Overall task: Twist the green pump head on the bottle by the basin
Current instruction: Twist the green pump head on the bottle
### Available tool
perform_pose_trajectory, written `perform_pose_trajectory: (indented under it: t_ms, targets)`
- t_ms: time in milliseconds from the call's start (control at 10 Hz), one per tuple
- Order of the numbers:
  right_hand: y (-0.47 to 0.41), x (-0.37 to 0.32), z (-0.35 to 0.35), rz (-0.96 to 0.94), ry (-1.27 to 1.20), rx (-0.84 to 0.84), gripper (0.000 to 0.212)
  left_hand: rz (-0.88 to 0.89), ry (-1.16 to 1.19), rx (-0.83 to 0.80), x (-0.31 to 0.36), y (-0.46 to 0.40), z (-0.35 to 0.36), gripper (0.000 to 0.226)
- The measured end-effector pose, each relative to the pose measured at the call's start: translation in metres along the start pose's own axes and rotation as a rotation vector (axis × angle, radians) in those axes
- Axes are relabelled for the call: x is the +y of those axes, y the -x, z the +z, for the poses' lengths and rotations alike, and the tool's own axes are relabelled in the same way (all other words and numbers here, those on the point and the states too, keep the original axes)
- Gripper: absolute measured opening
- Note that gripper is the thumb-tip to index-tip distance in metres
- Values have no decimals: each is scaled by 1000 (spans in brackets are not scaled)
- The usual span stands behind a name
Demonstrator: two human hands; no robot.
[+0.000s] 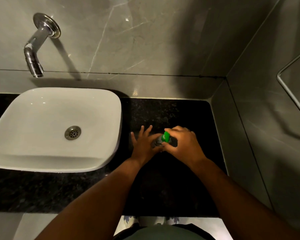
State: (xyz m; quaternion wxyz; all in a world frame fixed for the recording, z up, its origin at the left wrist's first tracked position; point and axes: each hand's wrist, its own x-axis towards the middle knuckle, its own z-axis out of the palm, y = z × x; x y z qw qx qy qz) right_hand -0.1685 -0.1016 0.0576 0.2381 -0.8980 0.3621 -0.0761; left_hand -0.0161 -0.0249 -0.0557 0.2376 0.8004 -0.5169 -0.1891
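Note:
A clear bottle (157, 142) with a green pump head (166, 137) stands on the black granite counter (171, 115), just right of the white basin (111, 108). My right hand (184, 144) is curled over the pump head from the right, fingers closed around it. My left hand (144, 144) rests against the bottle's left side with its fingers spread; most of the bottle's body is hidden between the two hands.
A chrome wall tap (34, 54) juts out above the basin, whose drain (72, 133) sits at its centre. Grey marble walls close off the back and right side. A glass panel edge (291, 94) shows at far right.

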Motion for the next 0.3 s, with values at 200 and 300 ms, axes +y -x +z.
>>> perform_pose_trajectory:
  t_ms: [200,300]
  targets:
    - [-4,4,1,-20,-23,10,55,-20,25,-35,3,2,-2,58]
    - [-2,3,-1,-17,10,4,71,-31,50,-56,5,0,-5,60]
